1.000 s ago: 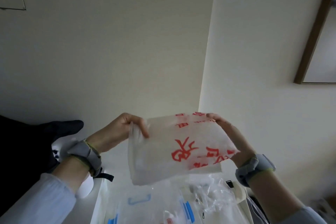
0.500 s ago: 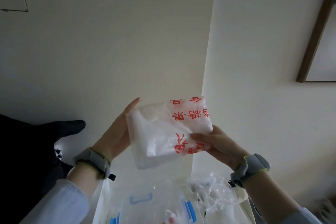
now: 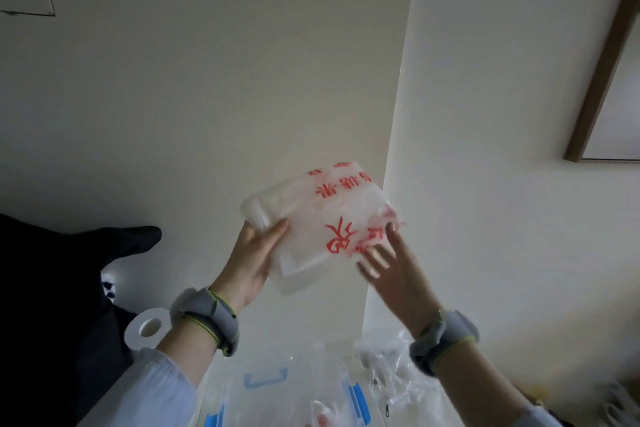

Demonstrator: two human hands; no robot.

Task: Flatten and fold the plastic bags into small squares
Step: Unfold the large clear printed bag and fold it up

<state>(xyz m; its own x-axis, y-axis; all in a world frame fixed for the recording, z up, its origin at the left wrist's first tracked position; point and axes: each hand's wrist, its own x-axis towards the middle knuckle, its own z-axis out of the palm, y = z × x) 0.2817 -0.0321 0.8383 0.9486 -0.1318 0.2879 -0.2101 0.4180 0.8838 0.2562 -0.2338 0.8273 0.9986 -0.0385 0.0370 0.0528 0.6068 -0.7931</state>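
Fingers of the left hand (image 3: 254,262) are clamped on the left edge of the folded plastic bag (image 3: 322,222), thumb on the near face and the rest hidden behind it. The right hand (image 3: 389,270) has its fingers spread and apart, their tips just touching the bag's lower right corner; it grips nothing.

From the head camera, the only view, the bag is held up in the air in front of a pale wall, well above the table (image 3: 311,350). It is already folded into a thick, roughly square packet, tilted with one corner low.

To finish this step well, my judgement is that the right hand should sweep flat across the face toward the free edge, pressing trapped air out, while the left keeps the layers pinched so that they do not slide. Laying it on the table would likely give a sharper crease.

Its film is thin, translucent white and slippery-looking, with red printed characters; the stacked layers at the upper left look puffy. Below lie crumpled clear bags (image 3: 388,367) and a clear storage box with blue clasps (image 3: 353,399). A white tape roll (image 3: 147,329) sits near the left wrist.
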